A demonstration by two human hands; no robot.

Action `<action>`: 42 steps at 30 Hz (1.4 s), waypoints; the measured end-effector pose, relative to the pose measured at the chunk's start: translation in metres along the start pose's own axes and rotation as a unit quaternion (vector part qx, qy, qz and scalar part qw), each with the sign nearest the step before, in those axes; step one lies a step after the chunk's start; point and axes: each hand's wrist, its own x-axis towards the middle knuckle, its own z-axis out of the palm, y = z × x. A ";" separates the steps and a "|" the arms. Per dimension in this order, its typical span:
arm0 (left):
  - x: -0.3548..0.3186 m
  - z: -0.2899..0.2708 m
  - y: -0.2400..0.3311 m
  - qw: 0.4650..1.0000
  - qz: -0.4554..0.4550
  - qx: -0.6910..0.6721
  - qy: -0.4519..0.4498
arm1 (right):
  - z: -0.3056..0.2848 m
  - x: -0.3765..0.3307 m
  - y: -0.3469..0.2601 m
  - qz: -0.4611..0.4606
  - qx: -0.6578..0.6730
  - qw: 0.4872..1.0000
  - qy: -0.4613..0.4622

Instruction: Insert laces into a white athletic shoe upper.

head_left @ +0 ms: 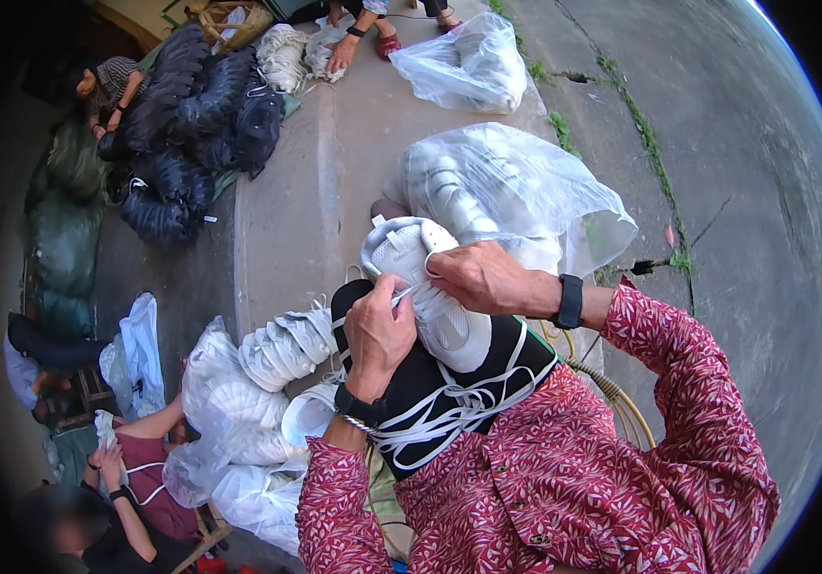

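A white sneaker [456,337] lies over the black cloth [511,356] on my lap, its toe toward me. My left hand [379,330] is closed at the shoe's left side, thumb and forefinger pinching a white shoelace near the eyelets. Across the lacing, my right hand [489,275] has its fingers curled against the upper, also on the lace. The right fingertips are partly hidden by the shoe. A bunch of loose white shoelaces [459,411] drapes over the cloth between my forearms.
Plastic bags of white shoes [516,187] stand ahead; stacked white shoe uppers [286,346] and more bags [239,411] sit at left. Dark bundled shoes [196,124] form a heap farther left. Other people work nearby, one hand [342,55] at the top. Yellow hose [626,407] runs behind my right arm.
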 end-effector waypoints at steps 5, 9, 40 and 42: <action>0.005 -0.003 -0.005 1.000 0.013 0.014 -0.021 | -0.014 0.000 0.009 -0.010 -0.037 0.999 -0.020; 0.005 -0.003 -0.006 0.999 0.002 -0.018 -0.029 | -0.016 -0.009 0.014 0.052 -0.014 0.998 -0.023; -0.018 -0.036 -0.025 0.992 0.053 0.116 0.020 | -0.083 -0.065 0.122 0.357 0.812 0.340 0.312; -0.024 -0.030 -0.030 0.980 0.097 0.169 0.048 | -0.081 -0.065 0.116 0.360 0.808 0.349 0.309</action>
